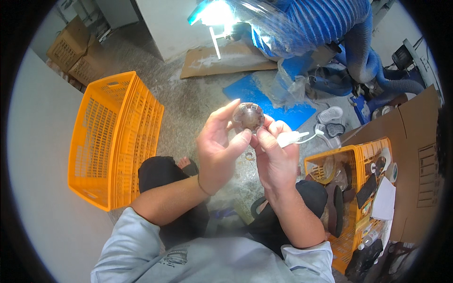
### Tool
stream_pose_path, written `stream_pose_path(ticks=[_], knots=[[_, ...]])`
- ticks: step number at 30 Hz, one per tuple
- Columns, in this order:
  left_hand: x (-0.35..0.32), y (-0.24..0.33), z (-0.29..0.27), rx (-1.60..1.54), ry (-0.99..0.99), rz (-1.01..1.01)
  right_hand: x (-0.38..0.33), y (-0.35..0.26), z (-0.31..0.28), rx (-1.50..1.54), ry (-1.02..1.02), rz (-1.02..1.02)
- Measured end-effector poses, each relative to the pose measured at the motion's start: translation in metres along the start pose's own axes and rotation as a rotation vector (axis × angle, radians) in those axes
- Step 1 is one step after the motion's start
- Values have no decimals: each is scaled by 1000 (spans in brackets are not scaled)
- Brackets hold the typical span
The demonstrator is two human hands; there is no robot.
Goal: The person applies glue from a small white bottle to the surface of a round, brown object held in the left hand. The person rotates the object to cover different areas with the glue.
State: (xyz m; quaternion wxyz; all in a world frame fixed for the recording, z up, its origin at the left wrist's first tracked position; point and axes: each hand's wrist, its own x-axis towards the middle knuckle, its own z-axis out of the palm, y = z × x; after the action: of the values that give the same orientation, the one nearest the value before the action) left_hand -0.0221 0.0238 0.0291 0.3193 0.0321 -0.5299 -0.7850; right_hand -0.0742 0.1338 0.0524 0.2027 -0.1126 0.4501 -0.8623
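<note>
— How are the hands posed?

— Both are raised in front of the chest, forearms angled up from the lower edge and meeting above the knees. The left hand [218, 150] is turned palm toward the right, its fingers [226, 113] stretched upward and its thumb pressed across. The right hand [276, 158] is curled, its fingers [278, 128] bent over.

— What is grasped?

— A round brownish cap [248, 116] with a notched rim is pinched between the fingertips of both hands, held up over the floor. A white tool [291, 137] with a thin cord is also clenched in the right hand.

— What can be counted?

— Two hands, one cap, one tool. Two orange crates are seen: one crate [113, 137] standing on the left, another crate [351, 160], filled with odds and ends, on the right. Two cardboard boxes [75, 52] are stacked at upper left.
</note>
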Motion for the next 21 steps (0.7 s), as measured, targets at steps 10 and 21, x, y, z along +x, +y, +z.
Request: stream_pose_path(ticks=[10,21], knots=[[2,-10,-2,88,33,2,6,1,-1,59,-40,55],[1,-11,-5,211,-52,87,4,-9,-5,28,-106,42]])
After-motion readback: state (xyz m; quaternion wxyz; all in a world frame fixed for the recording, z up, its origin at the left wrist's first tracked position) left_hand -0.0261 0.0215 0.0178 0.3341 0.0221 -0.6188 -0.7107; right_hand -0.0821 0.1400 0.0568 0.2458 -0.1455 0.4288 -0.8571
